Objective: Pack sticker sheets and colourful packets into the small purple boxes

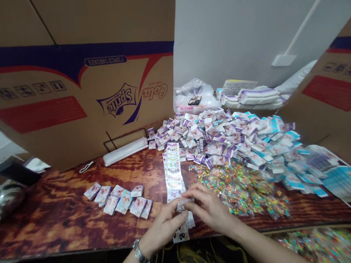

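Both hands meet over the front of the table, around a small printed box [181, 205] that is mostly hidden by the fingers. My left hand [169, 219], with a metal watch at the wrist, grips it from the left. From the right, the fingers of my right hand [206, 205] close on its other side. Beneath the hands lies a long strip of stickers [173, 170] with rows of small coloured prints. Left of my hands, several small boxes [124, 201] lie in a loose cluster on the dark red table [70, 214].
A heap of small boxes [227, 135] lies at the back right, with bagged colourful candies [244, 187] before it. Large cartons [68, 81] stand at back left and at right [342, 96]. More candy packets [329, 245] fill a box below the table edge. A plastic roll [126, 151] lies behind.
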